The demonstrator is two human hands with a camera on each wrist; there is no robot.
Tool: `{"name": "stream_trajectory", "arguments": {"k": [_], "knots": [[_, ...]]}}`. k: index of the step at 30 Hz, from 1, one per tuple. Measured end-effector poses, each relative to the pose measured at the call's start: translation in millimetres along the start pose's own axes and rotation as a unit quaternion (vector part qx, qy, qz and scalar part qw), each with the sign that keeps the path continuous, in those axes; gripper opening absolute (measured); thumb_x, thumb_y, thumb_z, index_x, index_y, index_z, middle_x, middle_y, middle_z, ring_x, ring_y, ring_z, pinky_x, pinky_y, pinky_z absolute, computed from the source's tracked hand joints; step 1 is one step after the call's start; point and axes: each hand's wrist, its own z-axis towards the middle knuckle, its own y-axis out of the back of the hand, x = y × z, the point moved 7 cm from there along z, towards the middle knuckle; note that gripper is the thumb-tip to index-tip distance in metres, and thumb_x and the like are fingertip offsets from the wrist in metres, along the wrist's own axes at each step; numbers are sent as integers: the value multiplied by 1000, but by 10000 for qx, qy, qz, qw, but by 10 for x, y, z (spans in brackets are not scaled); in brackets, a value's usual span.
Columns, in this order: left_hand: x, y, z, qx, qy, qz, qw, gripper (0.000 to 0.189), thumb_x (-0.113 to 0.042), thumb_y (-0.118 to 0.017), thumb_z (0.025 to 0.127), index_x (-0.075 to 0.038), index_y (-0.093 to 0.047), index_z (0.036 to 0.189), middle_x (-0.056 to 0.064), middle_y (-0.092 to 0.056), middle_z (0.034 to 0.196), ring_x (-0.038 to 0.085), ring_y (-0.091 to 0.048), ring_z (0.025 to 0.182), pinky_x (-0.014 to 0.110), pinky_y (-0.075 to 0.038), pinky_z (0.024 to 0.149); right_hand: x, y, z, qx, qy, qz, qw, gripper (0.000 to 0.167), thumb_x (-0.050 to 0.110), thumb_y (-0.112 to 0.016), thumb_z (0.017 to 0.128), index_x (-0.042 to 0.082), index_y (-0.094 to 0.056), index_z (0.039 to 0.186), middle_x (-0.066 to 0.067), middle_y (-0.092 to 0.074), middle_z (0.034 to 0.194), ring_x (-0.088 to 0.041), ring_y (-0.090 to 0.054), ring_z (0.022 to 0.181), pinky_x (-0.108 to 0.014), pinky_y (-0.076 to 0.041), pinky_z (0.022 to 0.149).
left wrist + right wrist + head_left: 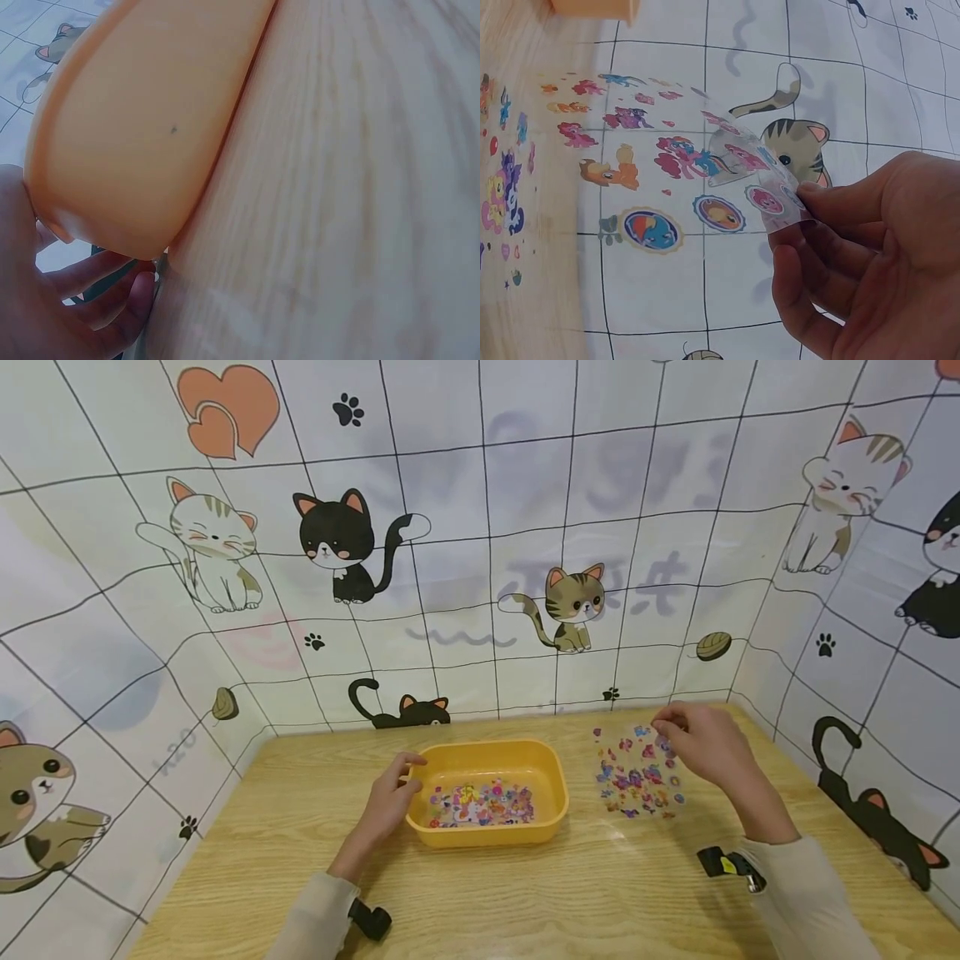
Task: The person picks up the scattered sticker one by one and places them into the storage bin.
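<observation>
A yellow plastic basin (487,837) stands on the wooden table with colourful stickers (483,803) inside. My left hand (392,797) grips its left end, fingers at the rim; in the left wrist view, that hand (82,292) curls around the basin's end (142,127). To the right of the basin, my right hand (705,743) pinches the far right corner of a clear sticker sheet (633,777). Seen from the right wrist, the sheet (682,157) bends up toward the thumb and fingers of the right hand (855,255). Small cartoon ponies and oval badges are printed on it.
A light wood tabletop (480,902) carries the basin and the sheet. White cloth walls (450,552) with a black grid and cartoon cats close in the back and both sides. Dark straps (367,918) sit at both sleeves.
</observation>
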Motion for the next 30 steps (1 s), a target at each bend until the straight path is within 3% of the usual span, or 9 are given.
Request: {"name": "stream_trajectory", "arguments": {"k": [13, 30], "knots": [[-5, 23, -10, -62, 46, -90, 9999, 33, -11, -55, 98, -18, -61, 129, 13, -58, 146, 37, -56, 129, 54, -51, 103, 231, 67, -2, -355, 311, -18, 9989, 25, 19, -55, 106, 2, -73, 112, -13, -74, 89, -15, -54, 59, -31, -35, 49], [6, 1, 0, -47, -34, -110, 9999, 32, -10, -54, 98, -18, -61, 129, 11, -59, 144, 35, -55, 128, 53, -50, 103, 656, 118, 152, -313, 599, -159, 9976, 26, 23, -56, 105, 4, -73, 111, -8, -74, 83, -14, -57, 61, -32, -39, 52]]}}
